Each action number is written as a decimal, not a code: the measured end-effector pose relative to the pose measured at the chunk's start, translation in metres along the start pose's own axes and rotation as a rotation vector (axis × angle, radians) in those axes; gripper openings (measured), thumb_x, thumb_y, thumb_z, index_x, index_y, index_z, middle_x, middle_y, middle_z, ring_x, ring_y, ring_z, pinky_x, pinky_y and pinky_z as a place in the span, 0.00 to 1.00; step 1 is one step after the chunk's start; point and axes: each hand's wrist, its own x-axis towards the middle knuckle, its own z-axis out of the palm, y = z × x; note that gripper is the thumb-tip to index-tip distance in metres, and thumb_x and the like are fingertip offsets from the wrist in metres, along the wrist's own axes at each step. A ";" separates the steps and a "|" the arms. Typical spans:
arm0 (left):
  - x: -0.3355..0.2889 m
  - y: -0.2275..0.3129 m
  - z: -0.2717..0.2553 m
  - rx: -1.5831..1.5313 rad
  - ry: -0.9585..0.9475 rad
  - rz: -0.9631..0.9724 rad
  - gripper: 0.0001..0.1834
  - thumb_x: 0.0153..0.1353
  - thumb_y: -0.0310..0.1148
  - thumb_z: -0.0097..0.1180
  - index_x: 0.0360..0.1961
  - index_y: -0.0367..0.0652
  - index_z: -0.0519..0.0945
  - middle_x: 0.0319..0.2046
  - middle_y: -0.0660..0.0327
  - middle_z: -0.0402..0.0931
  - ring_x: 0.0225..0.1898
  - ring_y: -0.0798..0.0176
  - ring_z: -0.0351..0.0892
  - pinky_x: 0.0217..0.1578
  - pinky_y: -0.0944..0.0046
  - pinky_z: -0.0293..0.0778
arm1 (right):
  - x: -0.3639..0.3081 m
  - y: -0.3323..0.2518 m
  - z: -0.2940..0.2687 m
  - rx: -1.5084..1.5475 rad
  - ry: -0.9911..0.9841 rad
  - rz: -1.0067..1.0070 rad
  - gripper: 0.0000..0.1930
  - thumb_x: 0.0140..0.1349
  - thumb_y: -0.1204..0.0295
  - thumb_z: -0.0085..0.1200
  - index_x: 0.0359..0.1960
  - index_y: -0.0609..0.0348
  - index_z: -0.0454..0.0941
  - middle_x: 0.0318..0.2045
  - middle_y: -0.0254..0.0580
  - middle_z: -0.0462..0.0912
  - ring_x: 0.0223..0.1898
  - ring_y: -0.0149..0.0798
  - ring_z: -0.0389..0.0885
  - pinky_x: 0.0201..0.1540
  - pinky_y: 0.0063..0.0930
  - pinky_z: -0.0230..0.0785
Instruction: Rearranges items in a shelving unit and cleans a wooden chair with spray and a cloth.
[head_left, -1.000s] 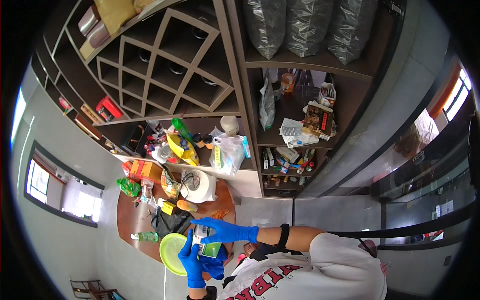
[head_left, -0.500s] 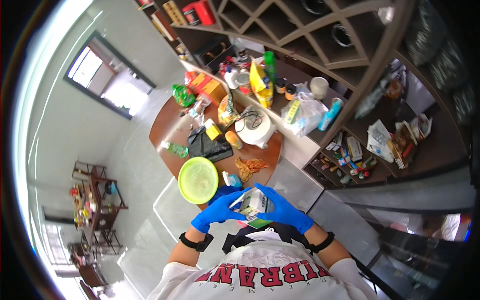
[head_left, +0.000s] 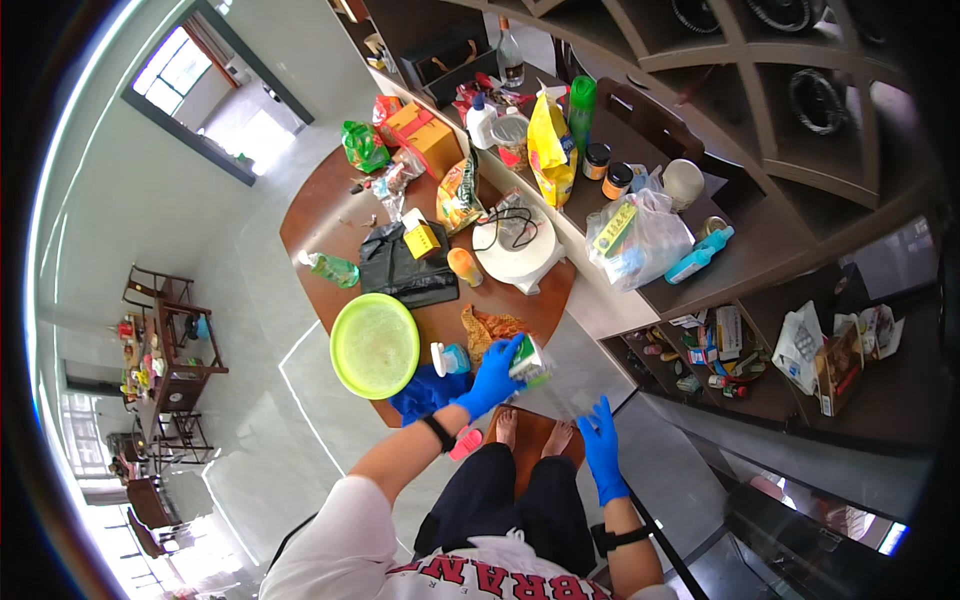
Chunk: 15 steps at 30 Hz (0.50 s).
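In my left hand (head_left: 488, 382), gloved in blue, is a small green and white box (head_left: 530, 362), gripped by its left side near the table's front edge. The box is slightly blurred. My right hand (head_left: 603, 458), also in a blue glove, is apart from it, lower and to the right, with its fingers extended and nothing visible in them. A crumpled orange-brown cloth (head_left: 490, 330) lies just beyond my left hand. Left of that hand are a bottle with a white top and blue body (head_left: 452, 358) and dark blue cloth-like material (head_left: 425, 392).
On the brown table (head_left: 320, 215) sit a lime-green basin (head_left: 375, 345), a black plastic bag (head_left: 405, 270), a white round appliance (head_left: 520, 250) and a green bottle (head_left: 330, 268). Shelving (head_left: 690, 225) with a filled plastic bag (head_left: 640, 240) and several containers borders the right.
Both hands were on the box close to my body. The right hand has let go and moved right and down; the left has carried the box forward. My view has shifted.
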 end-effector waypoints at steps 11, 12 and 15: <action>0.132 -0.212 0.086 0.430 0.400 -0.245 0.47 0.36 0.20 0.61 0.62 0.46 0.57 0.50 0.48 0.62 0.53 0.43 0.60 0.52 0.52 0.61 | -0.054 0.161 -0.012 -0.173 0.000 0.400 0.24 0.60 0.68 0.52 0.57 0.62 0.64 0.44 0.46 0.76 0.45 0.35 0.74 0.49 0.26 0.66; 0.132 -0.222 0.086 0.455 0.304 -0.192 0.46 0.37 0.19 0.60 0.62 0.46 0.57 0.52 0.49 0.62 0.55 0.42 0.58 0.54 0.52 0.60 | -0.060 0.164 -0.010 -0.141 0.011 0.417 0.22 0.60 0.69 0.50 0.57 0.60 0.66 0.40 0.42 0.78 0.41 0.33 0.75 0.47 0.26 0.66; 0.140 -0.223 0.111 0.455 0.157 -0.076 0.38 0.44 0.15 0.46 0.60 0.49 0.62 0.58 0.52 0.60 0.62 0.41 0.52 0.59 0.52 0.57 | -0.068 0.173 -0.017 -0.152 0.051 0.457 0.23 0.60 0.69 0.52 0.57 0.60 0.66 0.41 0.42 0.78 0.42 0.32 0.75 0.48 0.25 0.67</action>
